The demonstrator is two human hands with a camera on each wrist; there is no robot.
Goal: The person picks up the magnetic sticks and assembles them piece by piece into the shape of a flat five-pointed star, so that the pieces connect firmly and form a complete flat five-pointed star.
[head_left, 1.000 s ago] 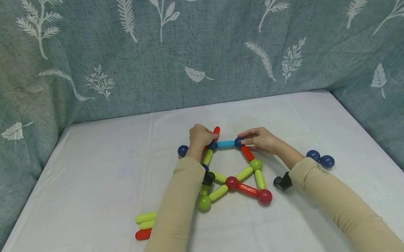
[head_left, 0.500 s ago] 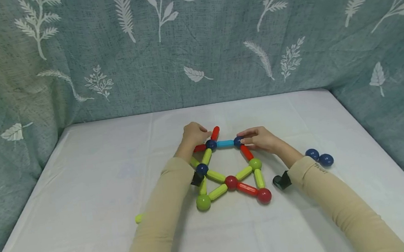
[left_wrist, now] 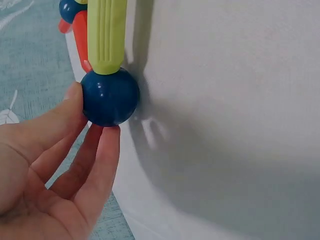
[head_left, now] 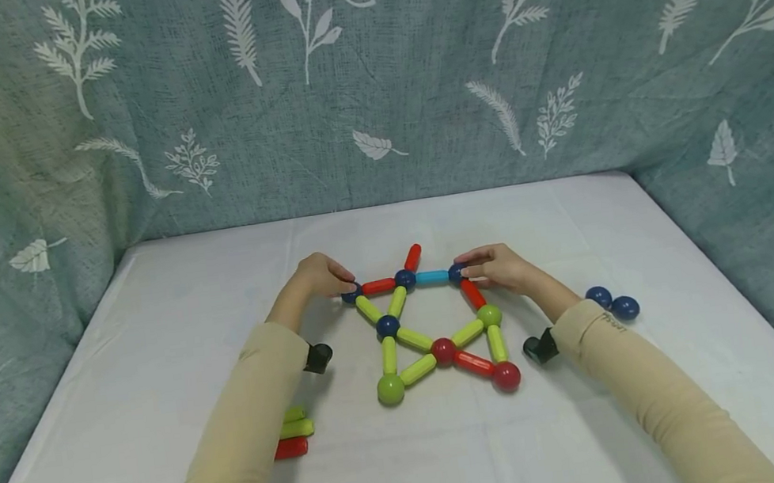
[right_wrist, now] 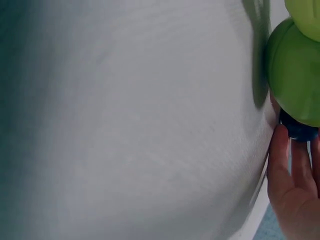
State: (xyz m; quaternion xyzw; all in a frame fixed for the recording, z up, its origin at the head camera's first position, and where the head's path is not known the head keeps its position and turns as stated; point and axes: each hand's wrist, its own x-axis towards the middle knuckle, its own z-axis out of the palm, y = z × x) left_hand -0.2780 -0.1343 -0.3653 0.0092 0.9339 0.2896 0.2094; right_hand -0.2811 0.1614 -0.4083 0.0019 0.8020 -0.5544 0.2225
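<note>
A flat frame of rods and balls lies on the white table in the head view. At its far-left corner, my left hand point(head_left: 319, 276) pinches a dark blue ball point(left_wrist: 111, 97) between thumb and fingers. That ball joins a yellow-green rod point(left_wrist: 106, 35) and a red rod point(head_left: 378, 286). My right hand point(head_left: 501, 268) grips another blue ball point(head_left: 457, 272) at the far-right corner, where a light blue rod point(head_left: 432, 277) and a red rod point(head_left: 473, 293) meet. Between the hands, a blue ball point(head_left: 405, 278) carries a red rod point(head_left: 413, 257) that sticks out at the back.
Two loose blue balls point(head_left: 612, 303) lie by the right forearm. Yellow-green rods point(head_left: 297, 428) and a red rod point(head_left: 292, 447) sit partly behind the left sleeve. The frame's near corners hold a green ball point(head_left: 390, 389) and a red ball point(head_left: 506, 376). A patterned curtain point(head_left: 368, 76) hangs behind the table.
My left hand has left the middle blue ball and its red rod, moved left, and taken hold of the far-left blue ball. My right hand stays on its ball.
</note>
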